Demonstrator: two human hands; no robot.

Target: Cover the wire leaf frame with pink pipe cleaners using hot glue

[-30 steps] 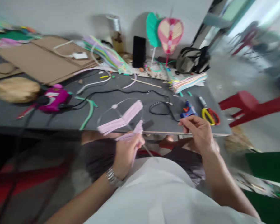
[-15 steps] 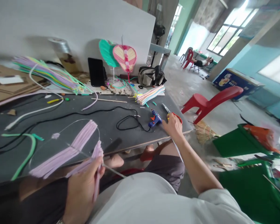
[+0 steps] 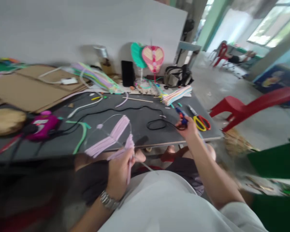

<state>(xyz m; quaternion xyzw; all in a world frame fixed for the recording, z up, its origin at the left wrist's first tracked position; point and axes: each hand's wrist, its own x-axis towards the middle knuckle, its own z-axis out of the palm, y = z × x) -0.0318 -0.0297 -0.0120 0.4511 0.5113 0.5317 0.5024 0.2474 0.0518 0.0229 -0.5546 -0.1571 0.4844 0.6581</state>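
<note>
My left hand [image 3: 120,170] is closed round a wire-framed craft piece [image 3: 111,137] covered with pale pink strips, held above my lap at the front edge of the dark table [image 3: 135,129]. My right hand [image 3: 188,127] reaches out over the table's right part and is closed on the blue glue gun [image 3: 182,116], whose black cord [image 3: 157,124] loops across the table. Yellow and red scissors [image 3: 200,121] lie just right of that hand.
A magenta tool [image 3: 42,124] and green strips [image 3: 81,133] lie at the left. Cardboard sheets [image 3: 26,87], bundles of coloured strips [image 3: 96,77], a black phone [image 3: 128,73], finished fans [image 3: 152,58] and a bag [image 3: 177,75] line the back. A red chair [image 3: 244,104] stands at the right.
My right hand went from near the craft piece out to the scissors, then onto the blue glue gun. My left hand kept hold of the pink piece. The camera swung about.
</note>
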